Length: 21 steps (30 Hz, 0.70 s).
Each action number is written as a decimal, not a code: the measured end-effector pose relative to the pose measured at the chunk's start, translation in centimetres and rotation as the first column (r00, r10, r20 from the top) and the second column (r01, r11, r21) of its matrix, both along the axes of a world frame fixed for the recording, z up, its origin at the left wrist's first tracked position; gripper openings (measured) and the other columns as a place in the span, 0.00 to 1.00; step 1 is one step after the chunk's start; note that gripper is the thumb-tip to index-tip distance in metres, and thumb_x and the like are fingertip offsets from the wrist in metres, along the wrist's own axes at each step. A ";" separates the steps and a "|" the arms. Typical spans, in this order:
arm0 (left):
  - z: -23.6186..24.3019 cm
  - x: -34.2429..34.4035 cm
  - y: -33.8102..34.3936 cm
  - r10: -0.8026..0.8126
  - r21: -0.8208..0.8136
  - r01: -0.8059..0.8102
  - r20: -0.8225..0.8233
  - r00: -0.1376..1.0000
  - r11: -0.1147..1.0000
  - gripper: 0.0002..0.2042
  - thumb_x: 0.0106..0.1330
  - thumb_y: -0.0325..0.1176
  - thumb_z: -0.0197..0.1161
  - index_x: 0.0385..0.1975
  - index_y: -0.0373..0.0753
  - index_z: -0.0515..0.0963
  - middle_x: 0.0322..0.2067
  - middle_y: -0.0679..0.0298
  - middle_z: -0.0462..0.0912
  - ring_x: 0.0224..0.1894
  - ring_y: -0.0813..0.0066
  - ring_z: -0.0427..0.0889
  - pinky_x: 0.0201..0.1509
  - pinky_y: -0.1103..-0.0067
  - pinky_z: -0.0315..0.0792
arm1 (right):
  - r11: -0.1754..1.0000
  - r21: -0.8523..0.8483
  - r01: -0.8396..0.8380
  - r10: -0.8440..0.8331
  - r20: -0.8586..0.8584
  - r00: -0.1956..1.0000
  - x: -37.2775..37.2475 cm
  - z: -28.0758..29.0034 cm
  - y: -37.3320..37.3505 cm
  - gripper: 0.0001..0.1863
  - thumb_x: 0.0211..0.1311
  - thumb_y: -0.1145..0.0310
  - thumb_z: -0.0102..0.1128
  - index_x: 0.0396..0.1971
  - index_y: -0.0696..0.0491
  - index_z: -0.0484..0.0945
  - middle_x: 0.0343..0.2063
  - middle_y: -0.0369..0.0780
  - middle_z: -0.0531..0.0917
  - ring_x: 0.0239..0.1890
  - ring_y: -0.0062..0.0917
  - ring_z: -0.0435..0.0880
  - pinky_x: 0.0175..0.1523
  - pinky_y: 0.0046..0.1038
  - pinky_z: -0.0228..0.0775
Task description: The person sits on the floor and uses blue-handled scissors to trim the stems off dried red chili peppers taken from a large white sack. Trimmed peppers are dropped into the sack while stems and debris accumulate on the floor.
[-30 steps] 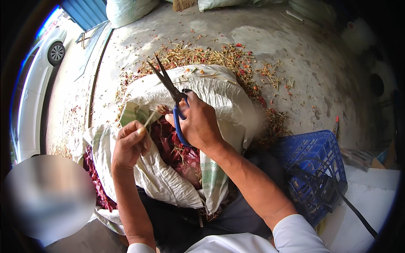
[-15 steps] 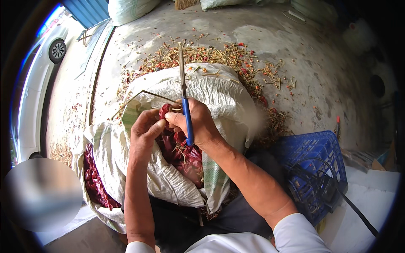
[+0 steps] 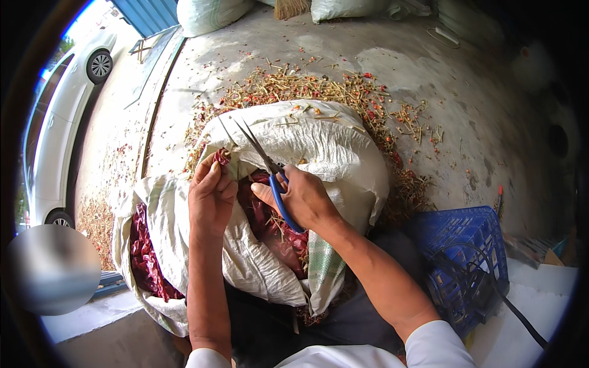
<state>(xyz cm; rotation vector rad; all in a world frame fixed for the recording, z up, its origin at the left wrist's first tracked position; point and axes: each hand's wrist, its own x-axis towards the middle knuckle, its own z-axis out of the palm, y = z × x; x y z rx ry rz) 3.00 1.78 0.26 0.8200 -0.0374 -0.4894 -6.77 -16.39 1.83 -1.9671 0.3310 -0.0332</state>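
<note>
Between thumb and fingers, my left hand (image 3: 211, 187) pinches a dried red chili (image 3: 222, 156), its stem end pointing up. My right hand (image 3: 302, 195) grips blue-handled scissors (image 3: 265, 158), whose blades are spread and point up and left, a short way right of the chili. Below both hands, a white woven sack (image 3: 307, 138) gapes around a heap of dark red dried chilies (image 3: 270, 227) with bits of stem on top. More dried chilies (image 3: 147, 257) show in a second woven sack (image 3: 161, 202) at the left.
Cut stems and red scraps (image 3: 294, 86) litter the concrete floor beyond the sack. A blue plastic crate (image 3: 466, 227) with a black cable stands at the right. Full white sacks (image 3: 208, 15) and a broom (image 3: 291, 8) are at the back. A white car (image 3: 61, 135) is parked far left.
My hands have moved apart: the left carries the chili up and left, the right has drawn back right. The scissors have tilted left, and their blades have spread.
</note>
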 end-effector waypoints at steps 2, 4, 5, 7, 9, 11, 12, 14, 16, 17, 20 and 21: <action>-0.7 1.0 1.3 0.038 -0.049 -0.039 -0.020 0.999 0.998 0.08 0.73 0.27 0.53 0.47 0.34 0.74 0.32 0.66 0.77 0.21 0.86 0.60 0.22 0.88 0.56 | 0.992 -0.121 -0.044 0.040 -0.040 0.998 0.1 -0.2 -0.1 0.33 0.54 0.41 0.67 0.28 0.62 0.75 0.23 0.50 0.83 0.30 0.47 0.84 0.39 0.39 0.75; -1.0 1.5 2.2 0.065 -0.078 -0.068 -0.039 0.997 0.995 0.08 0.73 0.28 0.52 0.46 0.32 0.74 0.32 0.65 0.76 0.21 0.86 0.60 0.19 0.88 0.55 | 0.976 -0.211 -0.053 0.060 0.023 0.998 -0.1 -0.7 0.2 0.32 0.53 0.42 0.67 0.29 0.62 0.75 0.24 0.52 0.82 0.30 0.48 0.84 0.38 0.41 0.76; -1.0 1.6 2.4 0.084 -0.044 -0.085 -0.041 0.996 0.995 0.07 0.73 0.28 0.52 0.44 0.33 0.74 0.31 0.65 0.76 0.20 0.86 0.60 0.19 0.88 0.54 | 0.966 -0.254 -0.053 0.069 0.053 0.996 -0.3 -0.9 0.3 0.31 0.53 0.42 0.67 0.29 0.61 0.75 0.25 0.52 0.82 0.30 0.48 0.84 0.38 0.41 0.76; -1.0 1.5 2.4 0.119 0.021 -0.118 -0.048 0.992 0.993 0.06 0.74 0.28 0.51 0.42 0.34 0.74 0.29 0.65 0.75 0.19 0.86 0.59 0.17 0.88 0.53 | 0.949 -0.299 -0.099 0.106 0.007 0.994 -0.3 -0.7 0.7 0.29 0.52 0.44 0.68 0.29 0.60 0.75 0.26 0.53 0.82 0.32 0.48 0.84 0.38 0.43 0.76; -0.9 1.3 2.2 0.174 0.131 -0.165 -0.062 0.983 0.978 0.05 0.74 0.28 0.50 0.39 0.36 0.74 0.26 0.66 0.73 0.18 0.86 0.58 0.16 0.87 0.52 | 0.932 -0.339 -0.127 0.133 -0.005 0.991 -0.3 -0.5 1.3 0.29 0.52 0.44 0.68 0.29 0.59 0.75 0.27 0.52 0.82 0.33 0.48 0.84 0.38 0.43 0.76; -1.0 1.0 1.9 0.193 0.203 -0.178 -0.056 0.980 0.963 0.05 0.74 0.29 0.51 0.37 0.38 0.74 0.25 0.67 0.72 0.17 0.86 0.58 0.15 0.87 0.51 | 0.920 -0.379 -0.101 0.122 0.032 0.992 -0.3 -0.8 1.5 0.27 0.53 0.46 0.68 0.30 0.59 0.75 0.28 0.52 0.82 0.33 0.47 0.84 0.38 0.43 0.76; -0.9 0.9 1.7 0.191 0.235 -0.179 -0.033 0.981 0.956 0.05 0.74 0.29 0.52 0.36 0.38 0.73 0.25 0.69 0.72 0.16 0.87 0.57 0.15 0.86 0.51 | 0.916 -0.388 -0.096 0.117 0.031 0.993 -0.3 -0.7 1.5 0.27 0.53 0.46 0.68 0.31 0.59 0.75 0.28 0.52 0.82 0.33 0.47 0.84 0.39 0.43 0.76; -0.7 0.6 1.2 0.182 0.296 -0.178 0.013 0.983 0.938 0.05 0.73 0.31 0.55 0.34 0.39 0.73 0.24 0.71 0.70 0.14 0.87 0.55 0.15 0.86 0.50 | 0.908 -0.412 -0.077 0.104 0.044 0.994 -0.3 -0.7 1.5 0.26 0.53 0.47 0.69 0.31 0.59 0.75 0.28 0.52 0.82 0.33 0.47 0.84 0.38 0.43 0.77; -0.4 0.2 1.0 0.157 0.341 -0.160 0.038 0.987 0.926 0.05 0.73 0.31 0.56 0.37 0.38 0.74 0.23 0.73 0.69 0.16 0.88 0.56 0.17 0.87 0.51 | 0.897 -0.439 -0.054 0.094 0.071 0.993 -0.3 -1.0 1.5 0.25 0.53 0.49 0.69 0.31 0.59 0.75 0.27 0.52 0.82 0.32 0.47 0.85 0.37 0.42 0.77; -0.1 0.0 0.8 0.144 0.363 -0.152 0.049 0.988 0.919 0.05 0.73 0.32 0.56 0.38 0.38 0.75 0.23 0.73 0.69 0.16 0.89 0.57 0.17 0.87 0.52 | 0.897 -0.439 -0.057 0.095 0.066 0.993 -0.3 -1.1 1.3 0.24 0.53 0.50 0.69 0.31 0.59 0.75 0.25 0.51 0.82 0.30 0.47 0.85 0.36 0.42 0.77; 1.8 -1.1 -0.9 0.148 0.472 -0.188 0.120 0.982 0.861 0.06 0.72 0.31 0.57 0.42 0.37 0.76 0.22 0.75 0.69 0.19 0.90 0.60 0.20 0.88 0.54 | 0.893 -0.447 -0.045 0.090 0.081 0.993 -0.3 -1.8 1.0 0.24 0.54 0.50 0.69 0.28 0.59 0.75 0.20 0.50 0.81 0.26 0.47 0.84 0.33 0.42 0.76; 1.6 -1.2 -1.2 0.150 0.480 -0.195 0.130 0.980 0.856 0.06 0.72 0.31 0.57 0.43 0.37 0.76 0.22 0.75 0.69 0.19 0.90 0.60 0.21 0.89 0.54 | 0.889 -0.457 -0.028 0.084 0.103 0.991 -0.4 -2.2 0.9 0.25 0.54 0.49 0.69 0.26 0.59 0.74 0.19 0.51 0.81 0.25 0.47 0.83 0.31 0.42 0.75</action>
